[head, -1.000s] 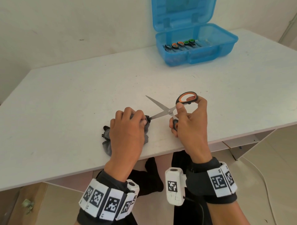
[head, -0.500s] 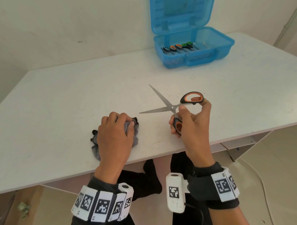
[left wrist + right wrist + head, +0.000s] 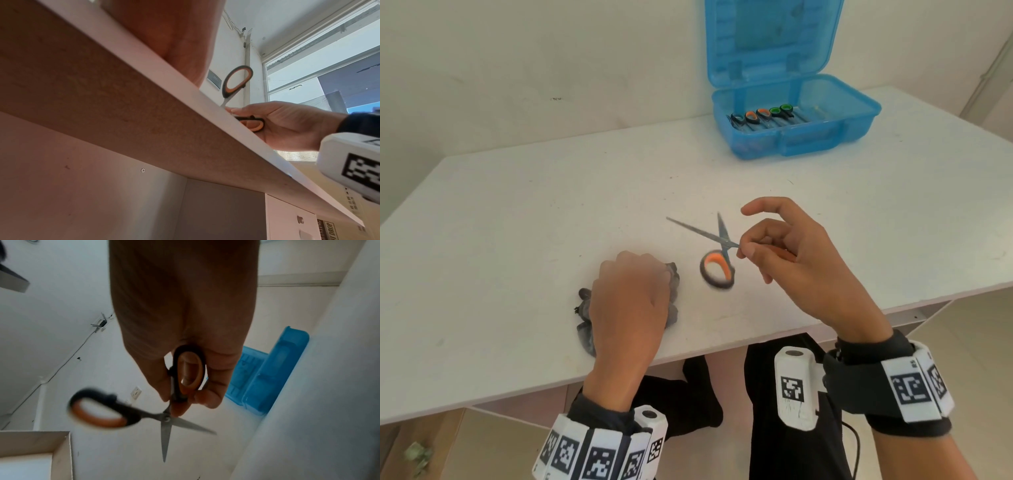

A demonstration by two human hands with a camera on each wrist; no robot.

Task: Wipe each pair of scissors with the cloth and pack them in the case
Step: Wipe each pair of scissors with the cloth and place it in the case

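An orange-and-black pair of scissors (image 3: 717, 253) (image 3: 164, 412) (image 3: 236, 82) hangs spread open above the white table (image 3: 517, 212). My right hand (image 3: 791, 260) (image 3: 185, 353) (image 3: 287, 125) grips one handle loop near the pivot; the other loop dangles toward my left hand, and the blades point away. My left hand (image 3: 630, 301) is curled around a crumpled grey cloth (image 3: 673, 284) on the table near the front edge. The open blue case (image 3: 794, 126) (image 3: 267, 373) stands at the far right with several scissors (image 3: 763, 116) lined up inside.
The table's front edge (image 3: 688, 356) (image 3: 226, 113) runs just under both wrists. A wall stands close behind the case. My dark-clothed legs (image 3: 774, 411) show beneath the table.
My right hand has turned the scissors over, so the free loop now swings down toward the cloth and the blades point away. My left hand has stayed on the cloth.
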